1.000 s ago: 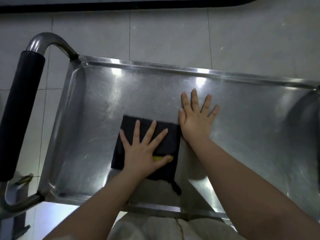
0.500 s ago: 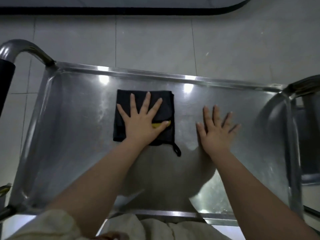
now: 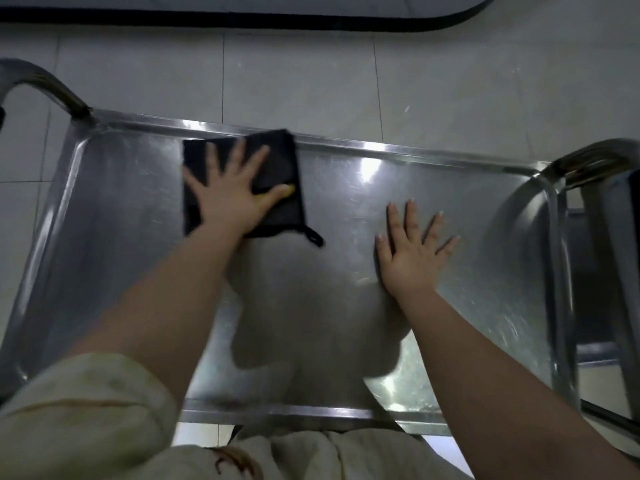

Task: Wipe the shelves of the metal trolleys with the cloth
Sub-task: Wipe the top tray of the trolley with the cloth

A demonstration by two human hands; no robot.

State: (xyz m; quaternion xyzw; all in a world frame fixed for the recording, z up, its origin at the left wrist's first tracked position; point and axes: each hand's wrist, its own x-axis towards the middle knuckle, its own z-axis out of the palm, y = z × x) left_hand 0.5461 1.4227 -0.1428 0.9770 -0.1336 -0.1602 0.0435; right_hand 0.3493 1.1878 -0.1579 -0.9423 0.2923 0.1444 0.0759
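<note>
Cloth (image 3: pixel 281 157) further back, both hands (image 3: pixel 228 199) (image 3: pixel 412 258) flat

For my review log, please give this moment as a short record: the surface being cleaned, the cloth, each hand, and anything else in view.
surface: steel trolley shelf, shiny, with a raised rim
cloth: dark, folded, against the far rim; a small loop at its near right corner
left hand: flat on the cloth, fingers spread, pressing it
right hand: flat on bare shelf, right of the cloth, not touching it
handle: curved tube at the left end
floor: pale tiles
</note>
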